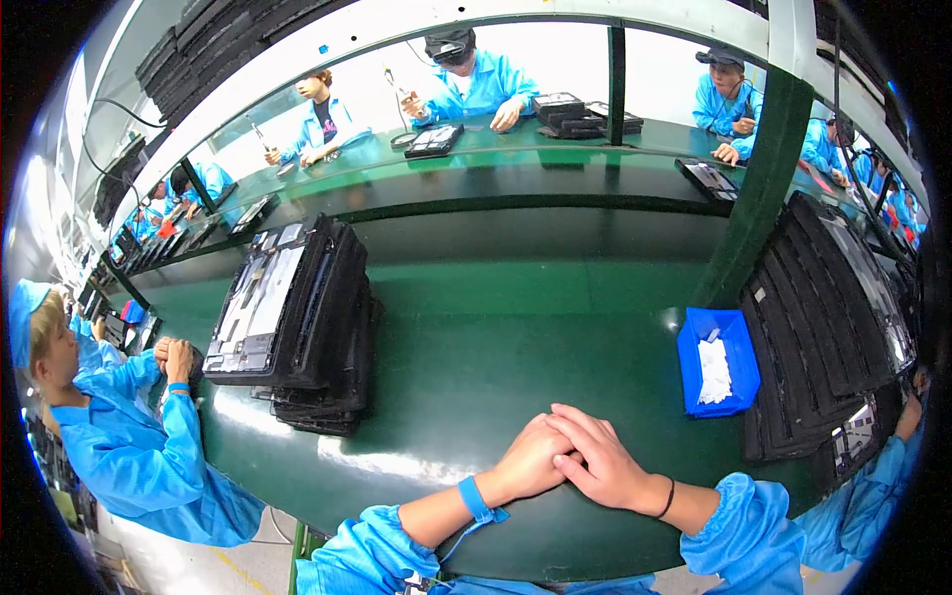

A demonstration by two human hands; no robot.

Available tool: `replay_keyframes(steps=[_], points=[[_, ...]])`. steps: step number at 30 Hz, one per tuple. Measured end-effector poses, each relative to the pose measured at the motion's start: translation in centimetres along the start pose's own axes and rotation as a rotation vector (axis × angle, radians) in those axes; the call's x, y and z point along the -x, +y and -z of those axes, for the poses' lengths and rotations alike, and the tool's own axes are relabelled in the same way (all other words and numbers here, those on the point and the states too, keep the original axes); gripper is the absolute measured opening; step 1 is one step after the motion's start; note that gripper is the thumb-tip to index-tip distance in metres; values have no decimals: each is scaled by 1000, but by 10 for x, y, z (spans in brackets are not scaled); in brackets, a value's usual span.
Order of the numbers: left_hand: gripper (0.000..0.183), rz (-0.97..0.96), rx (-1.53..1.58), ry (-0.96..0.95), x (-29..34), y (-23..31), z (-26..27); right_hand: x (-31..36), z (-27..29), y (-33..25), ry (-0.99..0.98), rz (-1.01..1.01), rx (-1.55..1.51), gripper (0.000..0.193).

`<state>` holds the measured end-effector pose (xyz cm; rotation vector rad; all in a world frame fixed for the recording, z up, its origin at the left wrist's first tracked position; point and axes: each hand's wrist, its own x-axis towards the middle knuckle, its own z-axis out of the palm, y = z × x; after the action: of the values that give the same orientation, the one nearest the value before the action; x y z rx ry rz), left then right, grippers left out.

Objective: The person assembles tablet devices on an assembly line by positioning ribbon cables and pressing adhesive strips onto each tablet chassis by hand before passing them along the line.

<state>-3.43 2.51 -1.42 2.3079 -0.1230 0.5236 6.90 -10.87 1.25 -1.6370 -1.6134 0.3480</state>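
Note:
My left hand [526,462] and my right hand [612,464] are folded together over the near edge of the green table [496,347]. The right hand lies across the left and clasps it, its thumb in front. My left fingers are mostly hidden under the right hand, so whether they are curled cannot be seen. No tool or part shows in either hand. A blue wrist strap [476,500] with a cord circles my left wrist, and a thin dark band [667,498] is on the right one.
Left of my hands stands a stack of black foam trays [337,307], with a flat electronic panel [260,302] on top. At right are a blue bin [691,397] of white pieces and another tray stack [808,327]. A green post [756,188] rises behind the bin. Co-workers in blue sit around.

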Motion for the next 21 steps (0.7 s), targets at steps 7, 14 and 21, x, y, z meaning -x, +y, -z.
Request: replay_keyframes(steps=[7, 14, 21], points=[[16, 33, 19, -20, 0, 1, 2, 1, -1, 1, -2, -2, -8, 52], [16, 33, 9, -25, 1, 0, 1, 1, -1, 2, -2, -11, -14, 52], [15, 32, -12, -23, 0, 3, 4, 0, -2, 1, 2, 3, -3, 52]])
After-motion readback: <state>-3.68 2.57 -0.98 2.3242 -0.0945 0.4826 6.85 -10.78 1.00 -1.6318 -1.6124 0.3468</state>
